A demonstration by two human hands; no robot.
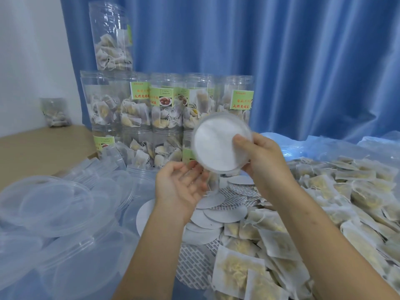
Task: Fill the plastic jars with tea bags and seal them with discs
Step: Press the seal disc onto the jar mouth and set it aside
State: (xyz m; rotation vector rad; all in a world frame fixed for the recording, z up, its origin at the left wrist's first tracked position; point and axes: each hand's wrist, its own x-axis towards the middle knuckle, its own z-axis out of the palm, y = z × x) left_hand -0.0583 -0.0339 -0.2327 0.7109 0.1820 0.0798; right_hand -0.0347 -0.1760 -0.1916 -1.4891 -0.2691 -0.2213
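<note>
At the centre of the frame I see my right hand (263, 156) grasping a clear plastic jar (220, 144) tipped so its mouth faces me, thumb pressed on the white disc (216, 146) that covers the opening. What the jar holds behind the disc I cannot tell. My left hand (184, 185) sits just below the jar, palm up, fingers relaxed and released, its fingertips near the jar's lower rim; I cannot tell whether they touch it.

Behind, at centre left, stands a stack of filled jars (164, 118) in two rows, each holding tea bags and carrying green labels, with one more jar (111, 37) on top at upper left, about half full of bags. A small bag of tea bags (56, 112) lies further left.

Across the lower left spread clear plastic lids (54, 204). Loose sealing discs (216, 211) lie at lower centre, and a heap of loose tea bags (324, 213) fills the right side.
</note>
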